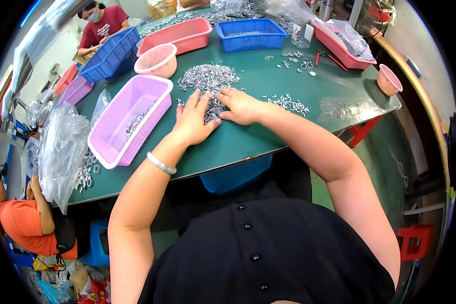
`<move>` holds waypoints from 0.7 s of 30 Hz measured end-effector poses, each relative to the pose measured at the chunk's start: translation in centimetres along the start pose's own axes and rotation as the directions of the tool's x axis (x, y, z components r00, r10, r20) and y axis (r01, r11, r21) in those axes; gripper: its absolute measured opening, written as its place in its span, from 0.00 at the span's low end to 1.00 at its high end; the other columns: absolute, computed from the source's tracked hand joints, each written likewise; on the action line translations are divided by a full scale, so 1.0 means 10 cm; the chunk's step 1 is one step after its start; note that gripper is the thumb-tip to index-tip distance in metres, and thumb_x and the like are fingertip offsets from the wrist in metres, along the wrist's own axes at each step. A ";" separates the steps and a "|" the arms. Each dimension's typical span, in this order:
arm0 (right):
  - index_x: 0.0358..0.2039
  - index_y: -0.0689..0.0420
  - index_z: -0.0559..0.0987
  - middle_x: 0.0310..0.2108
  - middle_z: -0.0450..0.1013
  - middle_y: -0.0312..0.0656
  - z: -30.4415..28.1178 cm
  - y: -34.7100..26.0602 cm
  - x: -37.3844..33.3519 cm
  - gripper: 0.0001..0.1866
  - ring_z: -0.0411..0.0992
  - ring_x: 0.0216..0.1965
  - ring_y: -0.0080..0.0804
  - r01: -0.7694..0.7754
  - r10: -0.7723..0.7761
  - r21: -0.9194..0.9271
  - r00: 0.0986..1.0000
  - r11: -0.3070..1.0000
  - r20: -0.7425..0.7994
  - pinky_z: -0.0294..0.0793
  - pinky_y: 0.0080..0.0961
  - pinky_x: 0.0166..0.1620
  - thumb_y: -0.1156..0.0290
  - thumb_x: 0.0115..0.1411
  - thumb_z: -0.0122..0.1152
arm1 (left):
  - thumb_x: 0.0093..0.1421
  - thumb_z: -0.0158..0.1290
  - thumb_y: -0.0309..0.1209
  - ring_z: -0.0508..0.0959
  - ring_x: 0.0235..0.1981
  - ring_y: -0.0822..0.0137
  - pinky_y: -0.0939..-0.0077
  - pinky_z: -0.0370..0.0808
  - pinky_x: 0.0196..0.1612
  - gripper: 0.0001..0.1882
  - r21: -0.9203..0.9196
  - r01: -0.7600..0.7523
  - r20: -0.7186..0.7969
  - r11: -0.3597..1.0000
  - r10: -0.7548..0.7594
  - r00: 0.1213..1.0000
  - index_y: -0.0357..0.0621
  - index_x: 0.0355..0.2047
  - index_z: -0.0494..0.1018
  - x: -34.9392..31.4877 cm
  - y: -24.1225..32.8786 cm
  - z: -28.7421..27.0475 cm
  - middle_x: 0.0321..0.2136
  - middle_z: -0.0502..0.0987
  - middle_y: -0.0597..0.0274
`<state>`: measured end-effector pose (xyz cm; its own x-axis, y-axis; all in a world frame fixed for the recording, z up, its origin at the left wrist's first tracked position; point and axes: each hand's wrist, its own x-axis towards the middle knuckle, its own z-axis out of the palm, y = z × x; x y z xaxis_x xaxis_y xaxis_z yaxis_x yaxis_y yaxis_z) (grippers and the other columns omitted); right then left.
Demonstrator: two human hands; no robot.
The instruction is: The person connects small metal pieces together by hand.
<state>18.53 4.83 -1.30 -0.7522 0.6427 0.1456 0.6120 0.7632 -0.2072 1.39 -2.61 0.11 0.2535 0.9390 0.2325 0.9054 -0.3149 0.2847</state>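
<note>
A heap of small silvery metal pieces lies on the green table in front of me. My left hand rests at the heap's near left edge, its fingers stretched out and spread. Opposite it, my right hand lies against the right side, fingers extended and thumb pointing toward the left thumb. Between the two hands some of the pieces show. Neither hand holds anything that I can see. Left of my left hand stands a purple basket with a few metal pieces on its bottom.
A smaller pile lies right of my right hand. Behind are a pink strainer, a red basket, blue bins and red-handled pliers. A clear plastic bag sits at left. Two people work nearby.
</note>
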 end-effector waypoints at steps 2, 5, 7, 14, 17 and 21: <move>0.54 0.58 0.62 0.55 0.56 0.55 0.02 -0.03 -0.03 0.30 0.55 0.56 0.50 0.048 -0.048 0.023 0.999 0.999 0.001 0.55 0.35 0.57 0.60 0.52 0.55 | 0.54 0.49 0.40 0.54 0.59 0.51 0.53 0.47 0.59 0.33 0.087 0.073 0.033 0.994 -0.076 0.997 0.45 0.58 0.54 -0.14 -0.04 -0.07 0.57 0.53 0.46; 0.52 0.57 0.65 0.53 0.59 0.53 0.00 0.03 -0.10 0.27 0.58 0.54 0.48 0.148 -0.143 0.105 0.988 0.983 -0.057 0.58 0.34 0.56 0.64 0.51 0.56 | 0.55 0.49 0.40 0.55 0.58 0.50 0.55 0.47 0.59 0.31 -0.004 -0.007 0.124 1.000 0.008 0.992 0.43 0.57 0.55 -0.24 -0.14 -0.10 0.57 0.54 0.46; 0.49 0.56 0.68 0.52 0.60 0.51 -0.08 -0.02 -0.12 0.25 0.59 0.53 0.46 0.235 -0.214 0.224 0.970 0.946 -0.115 0.61 0.33 0.54 0.67 0.50 0.57 | 0.55 0.48 0.37 0.56 0.58 0.49 0.58 0.50 0.59 0.28 -0.045 -0.031 0.107 0.999 0.036 0.994 0.40 0.55 0.58 -0.31 -0.14 -0.11 0.56 0.55 0.46; 0.37 0.57 0.75 0.44 0.68 0.43 0.01 -0.08 0.00 0.14 0.64 0.47 0.43 0.358 -0.306 0.221 0.922 0.907 -0.236 0.64 0.33 0.49 0.72 0.47 0.58 | 0.52 0.52 0.29 0.62 0.54 0.50 0.66 0.58 0.55 0.25 -0.251 -0.072 0.079 0.965 0.095 0.992 0.38 0.51 0.62 -0.47 -0.02 -0.18 0.54 0.59 0.46; 0.31 0.58 0.76 0.37 0.70 0.40 -0.03 -0.08 0.01 0.10 0.66 0.42 0.41 0.393 -0.335 0.214 0.905 0.894 -0.262 0.65 0.32 0.46 0.74 0.46 0.58 | 0.51 0.53 0.32 0.63 0.52 0.48 0.61 0.59 0.55 0.26 -0.056 -0.079 -0.091 0.995 0.074 0.993 0.38 0.50 0.63 -0.54 -0.10 -0.16 0.54 0.58 0.46; 0.30 0.57 0.75 0.35 0.70 0.41 -0.11 -0.04 0.06 0.09 0.67 0.40 0.41 0.432 -0.390 0.236 0.898 0.870 -0.206 0.67 0.33 0.44 0.74 0.46 0.59 | 0.51 0.52 0.32 0.64 0.51 0.49 0.63 0.61 0.53 0.23 -0.139 0.021 0.018 0.990 -0.018 1.000 0.37 0.48 0.65 -0.57 -0.16 -0.17 0.52 0.62 0.46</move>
<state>18.13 4.99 -0.04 -0.8636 0.2929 0.4103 0.1501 0.9264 -0.3453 -2.08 -7.67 -0.13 0.2430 0.9470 0.2103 0.8543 -0.3116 0.4161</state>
